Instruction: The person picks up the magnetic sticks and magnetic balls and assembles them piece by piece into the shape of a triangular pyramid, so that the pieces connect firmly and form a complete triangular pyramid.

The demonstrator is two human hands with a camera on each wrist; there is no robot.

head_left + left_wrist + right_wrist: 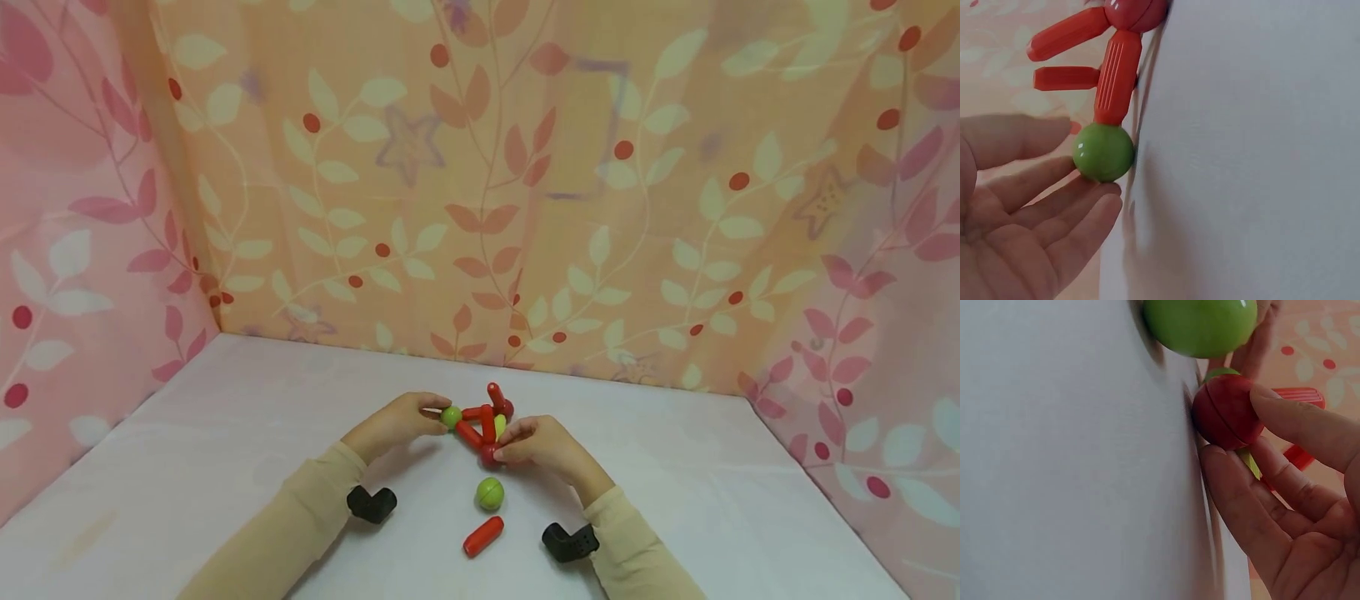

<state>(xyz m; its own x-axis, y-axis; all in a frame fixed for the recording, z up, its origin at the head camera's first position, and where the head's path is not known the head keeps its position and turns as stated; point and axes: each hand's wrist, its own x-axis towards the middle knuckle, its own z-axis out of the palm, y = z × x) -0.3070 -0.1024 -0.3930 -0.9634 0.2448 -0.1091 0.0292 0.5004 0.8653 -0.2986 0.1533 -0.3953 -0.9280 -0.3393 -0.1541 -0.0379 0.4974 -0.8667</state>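
A frame of red sticks and balls, like a magnetic building set, stands on the table. My left hand [405,417] holds its green corner ball [1104,153] between thumb and fingers. My right hand [546,446] pinches the near red ball [1227,411] with thumb and index finger. A red stick [469,435] joins these two balls, and another red stick [1117,78] runs from the green ball to the far red ball [1137,11]. Two red sticks rise from the red balls. A yellow-green stick [500,427] shows between the red balls, partly hidden by my right fingers.
Nearer to me, a loose green ball [491,494] and a loose red stick [483,537] lie on the white-covered table [675,467]. Patterned cloth [420,208] walls the table's back and sides. Each wrist wears a black camera mount [570,542].
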